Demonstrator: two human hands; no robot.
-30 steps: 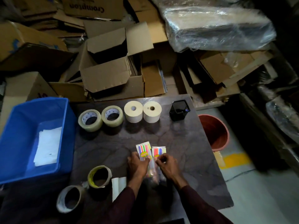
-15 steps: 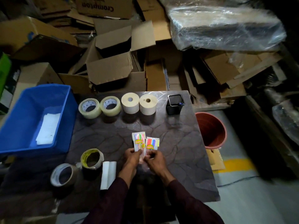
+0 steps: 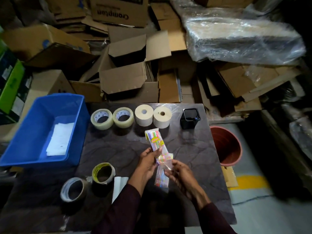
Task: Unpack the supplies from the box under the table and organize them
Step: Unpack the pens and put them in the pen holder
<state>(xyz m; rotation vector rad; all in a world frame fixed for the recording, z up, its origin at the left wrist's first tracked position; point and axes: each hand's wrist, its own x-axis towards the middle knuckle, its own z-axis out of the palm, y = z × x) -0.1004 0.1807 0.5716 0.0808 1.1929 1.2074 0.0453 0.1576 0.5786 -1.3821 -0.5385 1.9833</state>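
Two clear packets of coloured pens (image 3: pixel 157 144) are lifted off the dark table (image 3: pixel 194 152), one stacked over the other. My left hand (image 3: pixel 147 162) grips the upper packet at its middle. My right hand (image 3: pixel 179 171) pinches the lower packet's plastic from the right. Along the table's far edge stand two clear tape rolls (image 3: pixel 102 119), two cream paper rolls (image 3: pixel 144 114) and a black square pen holder (image 3: pixel 190 118).
A blue bin (image 3: pixel 42 105) holding white paper stands at the left. Two tape rolls (image 3: pixel 103 173) and a white folded sheet (image 3: pixel 119 184) lie near my left arm. A red bucket (image 3: pixel 225 146) is on the floor at the right. Cardboard boxes (image 3: pixel 128 68) are piled behind.
Both packets lay side by side on the table under my hands; now they are raised and overlapped, tilted, with my hands holding them in the air.
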